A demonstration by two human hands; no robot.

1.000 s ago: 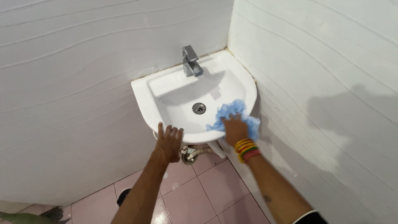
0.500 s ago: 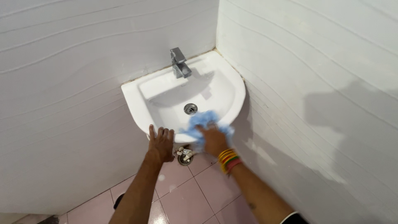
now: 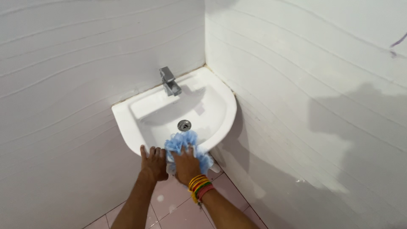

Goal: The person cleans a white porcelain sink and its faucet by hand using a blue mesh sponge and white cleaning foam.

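Note:
A white wall-mounted sink [image 3: 222, 104] sits in the corner, with a metal tap [image 3: 169, 81] at its back and a round drain [image 3: 184, 125] in the basin. My right hand [image 3: 185, 166], with coloured bangles on the wrist, presses a fluffy blue cloth [image 3: 183, 142] onto the sink's front rim. Just to its left, my left hand [image 3: 153, 163] rests flat on the same rim, fingers spread, holding nothing.
White wavy-patterned tiled walls [image 3: 296, 85] close in behind and to the right of the sink. Pink floor tiles [image 3: 174, 205] show below it. The parts under the sink are hidden by my hands.
My right hand has swept the blue cloth leftward along the front rim, from the right side to the middle beside my left hand. The view has shifted right and down.

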